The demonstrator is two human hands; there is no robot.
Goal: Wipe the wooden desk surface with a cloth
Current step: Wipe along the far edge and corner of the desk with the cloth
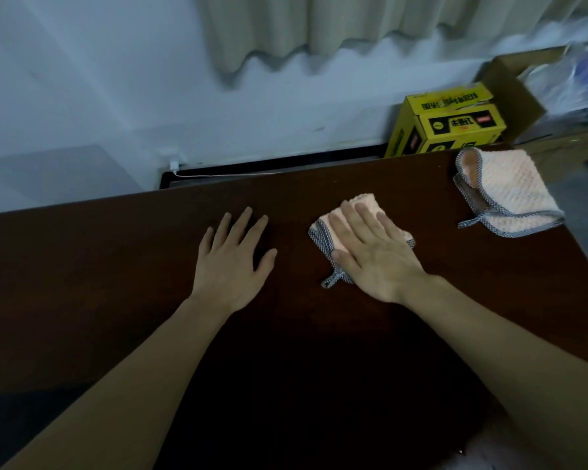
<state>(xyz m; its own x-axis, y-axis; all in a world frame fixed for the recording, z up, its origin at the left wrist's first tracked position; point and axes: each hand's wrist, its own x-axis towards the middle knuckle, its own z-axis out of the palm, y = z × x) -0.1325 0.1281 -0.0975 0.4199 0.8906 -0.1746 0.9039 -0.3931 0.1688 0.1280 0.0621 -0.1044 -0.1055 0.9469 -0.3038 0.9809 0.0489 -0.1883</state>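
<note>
Desk [116,283], dark wood, is lying under both your hands. Your right hand [375,256] is pressing flat on a folded pink cloth [326,232] near the middle, fingers straight and close together; most of the cloth is hiding beneath your palm, with only its checked grey trim and far edge showing. Your left hand [233,257] is resting just beside it, palm down on bare wood, fingers slightly spread. A second cloth [510,189] is sitting at the far right corner, overhanging the edge. Behind it, yellow boxes [448,125] are carrying black print, upside down and too blurred to read.
</note>
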